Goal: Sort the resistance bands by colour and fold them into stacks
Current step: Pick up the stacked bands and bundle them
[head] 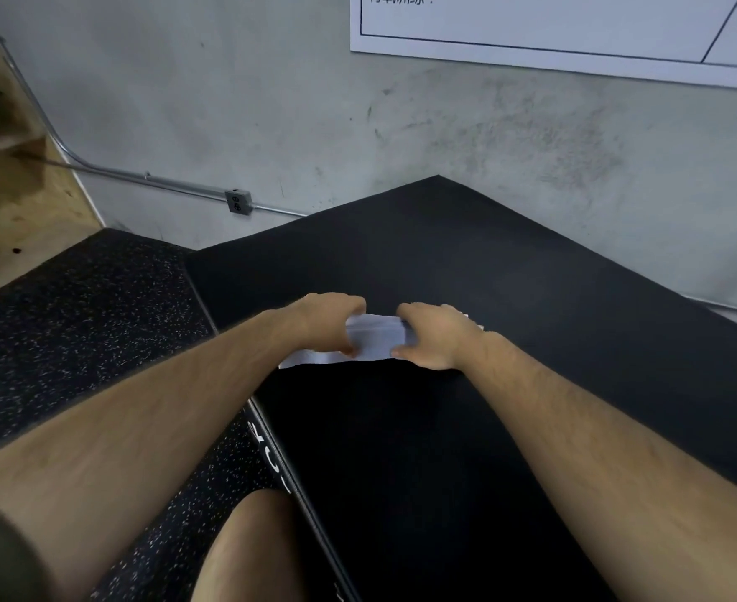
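The folded resistance band (pixel 375 338), pale white with a faint lilac tint, lies flat on the black bench (pixel 510 275), near the bench's left edge and about midway along it. Both of your hands hold it there.

1. Left hand (pixel 329 321): the fingers (pixel 353 304) curl over the far edge of the band and the thumb sits at its near edge, grasping the left part of the fold.
2. Right hand (pixel 438 341): the fingers (pixel 410 312) curl over the far edge and the thumb presses at the near edge, grasping the right part of the fold.
3. One flat layer of the band runs out to the left under your left wrist and ends just beside the bench edge.

The speckled rubber floor (pixel 75 319) lies to the left of the bench. A grey wall (pixel 314 102) stands behind it, carrying a metal conduit (pixel 140 178) with a junction box (pixel 238 202) and a white poster (pixel 575 28). Your knee (pixel 249 545) shows at the bottom of the view.
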